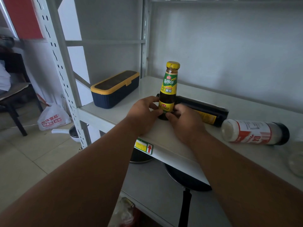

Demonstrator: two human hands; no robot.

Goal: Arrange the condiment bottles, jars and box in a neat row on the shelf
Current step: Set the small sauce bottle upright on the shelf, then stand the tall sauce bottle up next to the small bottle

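- Sauce bottle (169, 89): upright mid-shelf (246, 104), cap up, long axis vertical.
- Left hand (144, 113) and right hand (185, 118): fingers curled round the bottle's base from either side.
- Dark bottle (201, 108): lying flat just behind.

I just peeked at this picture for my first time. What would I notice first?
First, the upright sauce bottle with the yellow cap, mid-shelf, gripped low down by the left hand and right hand. Behind it a dark bottle lies on its side, and a white seasoning jar lies toppled to the right. A navy box with a yellow-rimmed lid sits at the shelf's left end.
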